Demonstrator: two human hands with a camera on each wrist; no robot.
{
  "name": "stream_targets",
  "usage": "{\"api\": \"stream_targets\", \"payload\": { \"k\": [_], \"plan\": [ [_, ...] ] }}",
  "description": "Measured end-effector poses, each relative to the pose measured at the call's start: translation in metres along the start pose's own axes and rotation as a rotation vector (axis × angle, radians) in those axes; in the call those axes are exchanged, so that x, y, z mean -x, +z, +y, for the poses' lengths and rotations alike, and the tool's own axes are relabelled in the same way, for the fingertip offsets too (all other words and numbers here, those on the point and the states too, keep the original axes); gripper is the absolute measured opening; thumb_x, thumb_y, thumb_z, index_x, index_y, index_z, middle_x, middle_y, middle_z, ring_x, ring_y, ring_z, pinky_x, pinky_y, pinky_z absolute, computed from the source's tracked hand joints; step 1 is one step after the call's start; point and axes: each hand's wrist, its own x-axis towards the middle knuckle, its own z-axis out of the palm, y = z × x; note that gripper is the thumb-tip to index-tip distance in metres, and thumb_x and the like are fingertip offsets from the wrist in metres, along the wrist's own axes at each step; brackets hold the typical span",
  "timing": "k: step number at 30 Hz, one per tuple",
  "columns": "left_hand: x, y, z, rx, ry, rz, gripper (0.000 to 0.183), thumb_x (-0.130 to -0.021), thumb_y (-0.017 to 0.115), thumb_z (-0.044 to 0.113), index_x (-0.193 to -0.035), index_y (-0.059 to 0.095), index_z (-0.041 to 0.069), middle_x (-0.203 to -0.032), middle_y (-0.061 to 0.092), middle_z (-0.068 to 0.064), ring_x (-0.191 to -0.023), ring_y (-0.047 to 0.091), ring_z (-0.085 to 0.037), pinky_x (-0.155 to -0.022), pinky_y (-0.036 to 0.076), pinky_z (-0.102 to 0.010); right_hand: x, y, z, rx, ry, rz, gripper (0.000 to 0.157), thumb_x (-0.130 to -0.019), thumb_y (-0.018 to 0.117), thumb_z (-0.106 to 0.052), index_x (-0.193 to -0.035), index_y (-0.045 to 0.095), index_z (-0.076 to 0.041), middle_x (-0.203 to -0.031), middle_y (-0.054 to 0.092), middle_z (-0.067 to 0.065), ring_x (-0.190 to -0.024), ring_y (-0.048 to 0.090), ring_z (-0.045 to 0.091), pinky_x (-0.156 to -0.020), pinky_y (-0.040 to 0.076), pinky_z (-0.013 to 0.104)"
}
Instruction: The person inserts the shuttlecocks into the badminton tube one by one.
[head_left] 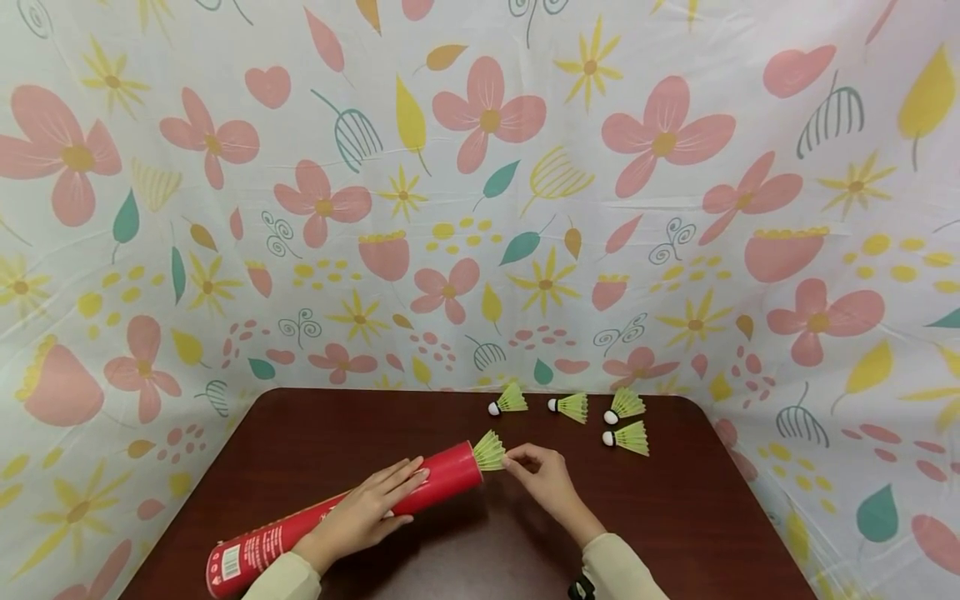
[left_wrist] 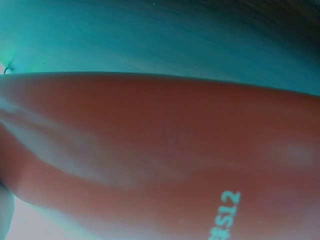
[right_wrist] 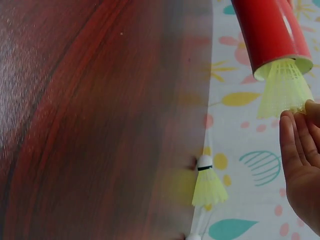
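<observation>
A long red shuttlecock tube slants across the table, its open end toward the right. My left hand holds the tube from above, thumb on the near side and fingers over the top. In the left wrist view the tube's wall fills most of the picture. My right hand pinches the skirt edge of a yellow shuttlecock at the tube's mouth. The shuttlecock's head is hidden inside the tube, with the skirt sticking out in the right wrist view.
Several more yellow shuttlecocks with white heads lie toward the back right of the dark wooden table, including one at left, one in the middle and one nearest me. A flower-patterned cloth hangs behind the table.
</observation>
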Motion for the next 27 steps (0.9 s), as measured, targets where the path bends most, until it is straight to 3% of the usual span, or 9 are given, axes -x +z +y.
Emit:
{"api": "stream_targets", "payload": {
  "k": [5,10,21,27],
  "plan": [
    [-0.001,0.0,0.0,0.015,0.0,0.001,0.071,-0.086,0.072,0.033,-0.146,0.043,0.011,-0.151,0.037,-0.009,-0.13,0.047,-0.032,-0.1,0.044,-0.045,0.0,0.005,-0.006,-0.009,-0.02,-0.007,0.007,-0.086,0.072,-0.009,-0.09,0.072,-0.004,-0.08,0.072,0.006,-0.071,0.065,0.01,-0.065,0.054,0.024],
    [-0.002,0.0,0.001,0.017,0.005,0.004,0.076,-0.081,0.079,0.026,-0.146,0.042,0.011,-0.149,0.04,-0.012,-0.131,0.046,-0.031,-0.1,0.044,-0.045,0.002,0.009,-0.017,0.002,-0.051,-0.022,0.007,-0.086,0.069,0.0,-0.091,0.071,0.005,-0.083,0.071,0.017,-0.071,0.066,0.022,-0.064,0.055,0.028],
    [0.0,0.004,0.003,0.011,0.031,0.041,0.087,-0.07,0.087,0.017,-0.144,0.044,0.008,-0.15,0.039,-0.01,-0.126,0.05,-0.035,-0.096,0.047,-0.046,0.005,0.016,0.001,0.078,-0.103,-0.016,0.006,-0.085,0.073,-0.009,-0.089,0.076,-0.011,-0.082,0.07,-0.004,-0.07,0.061,0.004,-0.061,0.052,0.022],
    [-0.001,0.003,0.002,0.011,0.02,0.02,0.079,-0.078,0.082,0.022,-0.146,0.043,0.01,-0.147,0.042,-0.014,-0.13,0.047,-0.032,-0.099,0.045,-0.045,0.004,0.017,-0.001,0.081,-0.092,-0.031,0.006,-0.086,0.072,-0.012,-0.09,0.076,-0.011,-0.082,0.069,-0.005,-0.069,0.06,0.004,-0.06,0.051,0.022]
  ]
}}
